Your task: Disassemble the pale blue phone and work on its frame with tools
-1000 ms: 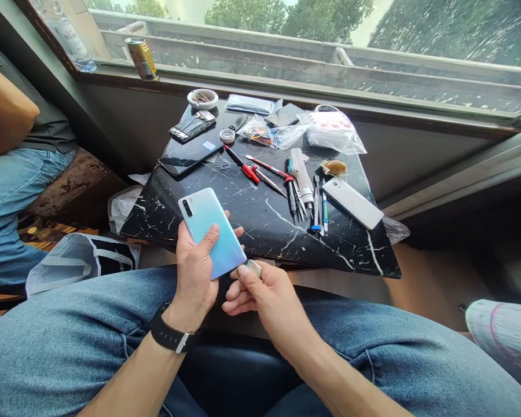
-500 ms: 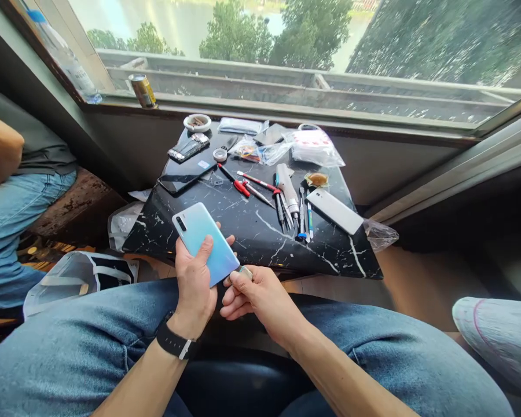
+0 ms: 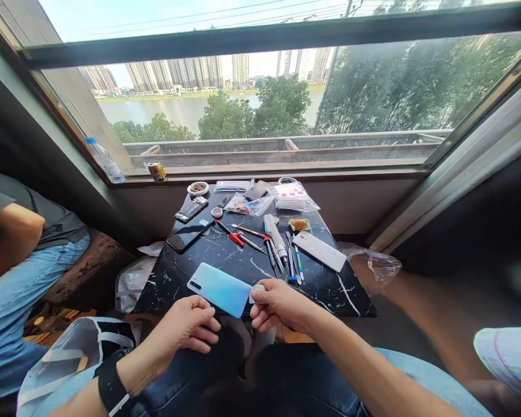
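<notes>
Right hand (image 3: 280,305) pinches silver piece (image 3: 257,293) by blue phone (image 3: 219,289); left hand (image 3: 184,323) below

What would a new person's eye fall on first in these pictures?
The pale blue smartphone catches the eye first, at the near edge of the black marble table, with the right hand holding a small pale object at its end. Screwdrivers lie behind it, and the window shows a river and tower blocks.

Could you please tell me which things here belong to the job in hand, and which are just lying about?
In use: left hand, right hand pinching a small pale object, pale blue smartphone.

Lying about: white phone, black phone, screwdrivers.
</notes>
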The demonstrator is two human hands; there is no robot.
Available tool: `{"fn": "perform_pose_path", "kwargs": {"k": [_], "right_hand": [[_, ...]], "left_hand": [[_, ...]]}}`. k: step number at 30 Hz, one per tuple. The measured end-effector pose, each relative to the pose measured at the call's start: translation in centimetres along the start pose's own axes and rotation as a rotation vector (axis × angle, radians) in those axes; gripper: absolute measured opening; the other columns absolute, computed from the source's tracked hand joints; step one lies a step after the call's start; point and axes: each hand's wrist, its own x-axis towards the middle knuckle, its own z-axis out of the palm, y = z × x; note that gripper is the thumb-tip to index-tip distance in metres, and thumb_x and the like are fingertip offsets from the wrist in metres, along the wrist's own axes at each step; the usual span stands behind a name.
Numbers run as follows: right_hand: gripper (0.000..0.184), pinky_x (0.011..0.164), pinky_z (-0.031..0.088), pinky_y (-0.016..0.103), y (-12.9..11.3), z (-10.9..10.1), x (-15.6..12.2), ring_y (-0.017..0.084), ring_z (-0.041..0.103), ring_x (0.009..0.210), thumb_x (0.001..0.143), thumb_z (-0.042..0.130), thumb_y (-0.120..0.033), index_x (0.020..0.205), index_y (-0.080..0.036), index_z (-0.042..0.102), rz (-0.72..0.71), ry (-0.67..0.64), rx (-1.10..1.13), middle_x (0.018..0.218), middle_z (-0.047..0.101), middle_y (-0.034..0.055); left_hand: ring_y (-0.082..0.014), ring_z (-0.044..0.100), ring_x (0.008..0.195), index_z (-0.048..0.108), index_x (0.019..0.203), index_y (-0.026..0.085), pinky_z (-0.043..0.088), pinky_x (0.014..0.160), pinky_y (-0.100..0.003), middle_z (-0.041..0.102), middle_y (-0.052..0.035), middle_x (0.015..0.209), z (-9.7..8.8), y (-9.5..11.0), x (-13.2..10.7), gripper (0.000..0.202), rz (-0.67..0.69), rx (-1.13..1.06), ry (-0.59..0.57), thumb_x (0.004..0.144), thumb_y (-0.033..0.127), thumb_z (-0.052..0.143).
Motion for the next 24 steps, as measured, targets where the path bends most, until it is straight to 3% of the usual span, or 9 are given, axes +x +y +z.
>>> {"fn": "perform_pose_path", "kwargs": {"k": [2,5,7,9,11,14,17,24], "right_hand": [[0.017,0.048,0.058,0.022,-0.3,-0.1,0.2,0.014,0.070,0.054,0.100,0.046,-0.018,0.084,-0.016,0.051,0.004,0.013,-0.011,0.069,0.070,0.0042],[0.017,0.048,0.057,0.020,-0.5,0.0,0.3,0.013,0.070,0.054,0.096,0.045,-0.013,0.081,-0.014,0.054,-0.003,0.033,-0.019,0.071,0.071,0.0062],[0.018,0.049,0.057,0.019,-0.5,0.1,0.4,0.011,0.069,0.054,0.094,0.046,-0.012,0.080,-0.013,0.057,-0.014,0.049,-0.019,0.073,0.071,0.0068],[0.016,0.051,0.057,0.019,-0.3,0.3,0.3,0.010,0.068,0.054,0.093,0.047,-0.013,0.081,-0.013,0.058,-0.026,0.070,-0.020,0.075,0.072,0.0065],[0.016,0.051,0.057,0.018,-0.2,0.6,0.3,0.009,0.068,0.054,0.093,0.049,-0.015,0.080,-0.013,0.058,-0.037,0.089,-0.029,0.075,0.072,0.0057],[0.017,0.051,0.055,0.018,0.0,0.9,0.3,0.009,0.067,0.053,0.095,0.049,-0.018,0.080,-0.016,0.055,-0.061,0.089,-0.056,0.072,0.070,0.0027],[0.018,0.049,0.054,0.019,0.2,1.2,0.5,0.009,0.065,0.050,0.097,0.048,-0.022,0.080,-0.018,0.050,-0.099,0.086,-0.096,0.067,0.065,-0.0019],[0.024,0.048,0.047,0.018,0.9,1.2,0.9,0.010,0.064,0.050,0.097,0.051,-0.026,0.074,-0.020,0.049,-0.207,0.162,-0.250,0.064,0.062,-0.0045]], "left_hand": [[-0.0293,0.072,0.081,0.055,0.087,0.019,0.058,0.076,-0.046,0.072,-0.0094,0.087,-0.9,0.8,0.3,0.026,0.131,0.245,0.073,0.093,0.045,0.053],[-0.0325,0.063,0.114,0.063,0.113,0.023,0.045,0.103,-0.053,0.069,-0.0098,0.116,-1.8,1.7,1.5,0.028,0.651,0.735,0.148,0.093,0.042,0.060],[-0.0341,0.048,0.134,0.050,0.139,0.026,0.029,0.115,-0.058,0.058,-0.0106,0.142,-1.9,1.9,3.0,0.058,0.983,1.075,0.152,0.088,0.046,0.069],[-0.0354,0.044,0.137,0.036,0.150,0.023,0.025,0.117,-0.059,0.051,-0.0142,0.149,-1.5,1.8,4.8,0.090,1.128,1.251,0.144,0.077,0.055,0.078],[-0.0349,0.051,0.127,0.037,0.148,0.018,0.034,0.111,-0.055,0.057,-0.0159,0.140,-1.0,1.5,6.3,0.099,1.175,1.317,0.123,0.070,0.062,0.079],[-0.0322,0.056,0.113,0.047,0.137,0.016,0.042,0.101,-0.050,0.061,-0.0143,0.126,-0.4,1.1,7.5,0.082,1.173,1.314,0.085,0.074,0.058,0.078],[-0.0332,0.054,0.113,0.051,0.132,0.015,0.040,0.099,-0.050,0.060,-0.0152,0.124,-0.4,0.8,7.6,0.068,1.150,1.291,0.072,0.079,0.051,0.074],[-0.0335,0.053,0.111,0.048,0.136,0.014,0.037,0.098,-0.049,0.059,-0.0148,0.126,-0.6,0.6,7.7,0.075,1.172,1.305,0.089,0.081,0.059,0.071]]}}
